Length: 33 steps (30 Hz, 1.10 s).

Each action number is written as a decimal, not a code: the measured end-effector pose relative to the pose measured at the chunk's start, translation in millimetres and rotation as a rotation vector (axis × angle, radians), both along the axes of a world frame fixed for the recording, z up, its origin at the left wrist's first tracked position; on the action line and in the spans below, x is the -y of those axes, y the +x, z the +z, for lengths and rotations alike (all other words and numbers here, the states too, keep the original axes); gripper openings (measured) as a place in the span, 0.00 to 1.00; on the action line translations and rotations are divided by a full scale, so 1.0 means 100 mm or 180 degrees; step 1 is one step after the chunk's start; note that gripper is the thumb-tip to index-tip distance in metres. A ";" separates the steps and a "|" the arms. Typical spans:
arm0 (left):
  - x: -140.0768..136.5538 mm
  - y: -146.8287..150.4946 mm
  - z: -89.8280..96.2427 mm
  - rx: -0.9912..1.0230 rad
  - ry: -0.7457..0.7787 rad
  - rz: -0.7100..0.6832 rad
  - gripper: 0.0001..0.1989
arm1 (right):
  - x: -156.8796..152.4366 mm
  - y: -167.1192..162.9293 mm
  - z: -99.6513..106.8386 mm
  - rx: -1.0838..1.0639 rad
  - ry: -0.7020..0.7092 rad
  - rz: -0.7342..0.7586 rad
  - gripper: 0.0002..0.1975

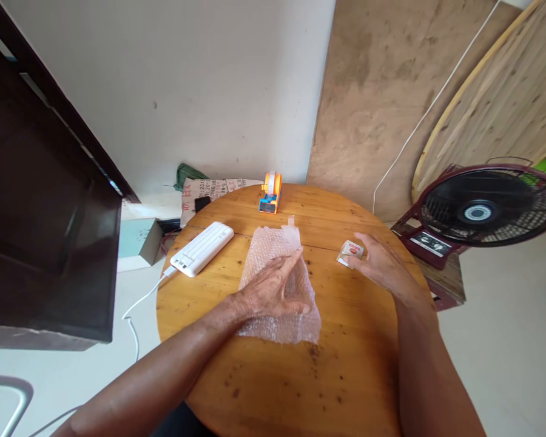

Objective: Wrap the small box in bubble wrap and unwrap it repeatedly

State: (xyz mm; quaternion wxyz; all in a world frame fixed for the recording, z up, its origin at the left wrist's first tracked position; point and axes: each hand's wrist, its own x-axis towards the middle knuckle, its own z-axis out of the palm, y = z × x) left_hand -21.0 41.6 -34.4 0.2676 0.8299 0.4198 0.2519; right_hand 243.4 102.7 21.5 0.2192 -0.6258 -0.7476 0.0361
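Centre-frame, my left hand spreads over bubble wrap, likely light, soft, best gripped by edges. My right hand gapes beside a small box.

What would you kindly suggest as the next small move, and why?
Probably close the right hand around the small white box with a red mark: that hand is open beside it, while the left hand rests on the clear bubble-wrap sheet.
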 end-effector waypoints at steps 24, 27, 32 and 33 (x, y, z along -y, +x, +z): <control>-0.04 -0.02 0.04 -0.0308 0.0595 -0.0486 0.31 | 0.16 -0.75 -0.44 0.0093 -0.0146 0.1672 0.20; -0.07 -0.06 0.01 -0.0465 0.0643 0.0087 0.28 | 0.13 -0.71 -0.46 0.0195 -0.0175 0.1764 0.20; -0.11 -0.13 -0.05 -0.0995 0.0516 0.0693 0.34 | 0.10 -0.65 -0.47 0.0467 -0.0302 0.1754 0.25; -0.12 -0.14 -0.06 -0.1056 0.0515 0.0735 0.34 | 0.09 -0.64 -0.47 0.0547 -0.0313 0.1691 0.27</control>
